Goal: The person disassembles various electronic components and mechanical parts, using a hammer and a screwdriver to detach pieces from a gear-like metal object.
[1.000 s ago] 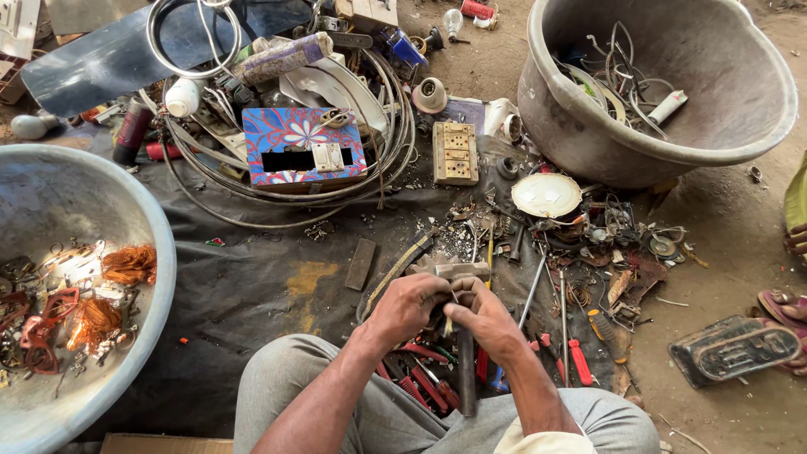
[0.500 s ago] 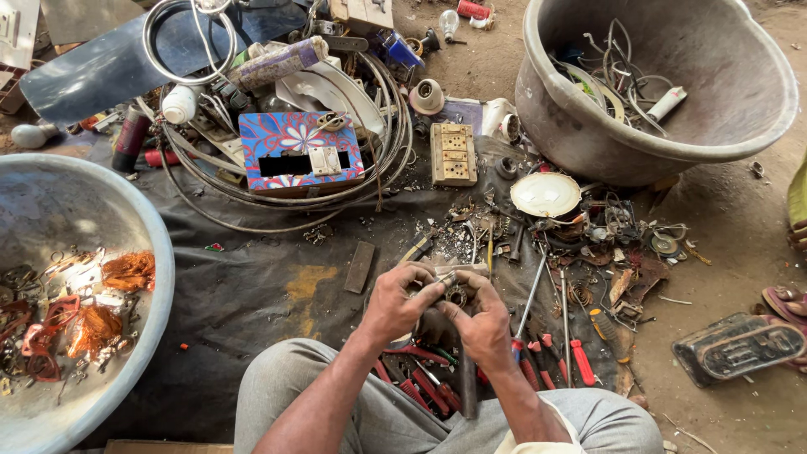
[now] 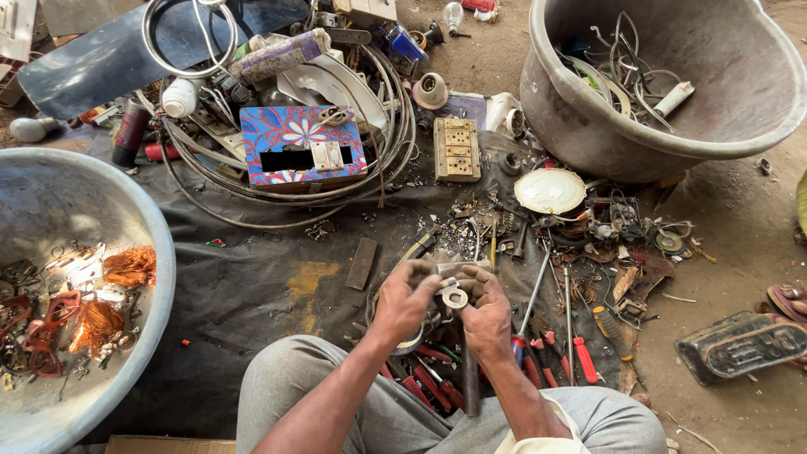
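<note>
Person sits on the ground over a dark cloth [image 3: 252,286] strewn with scrap. Both hands meet at centre frame, working a small metal ring part [image 3: 455,298]. Left hand [image 3: 403,298] closes a narrow grip on its left edge; right hand [image 3: 487,313] pinches it from 3 o'clock. Red-handled tools [image 3: 551,349] lie just beside the right wrist. Bowl of copper wire [image 3: 101,294] sits at 9 o'clock, grey tub [image 3: 588,143] at 1 o'clock. Judgement: steady counter-pressure from both thumbs, part kept low over the cloth so that loose bits land there.
</note>
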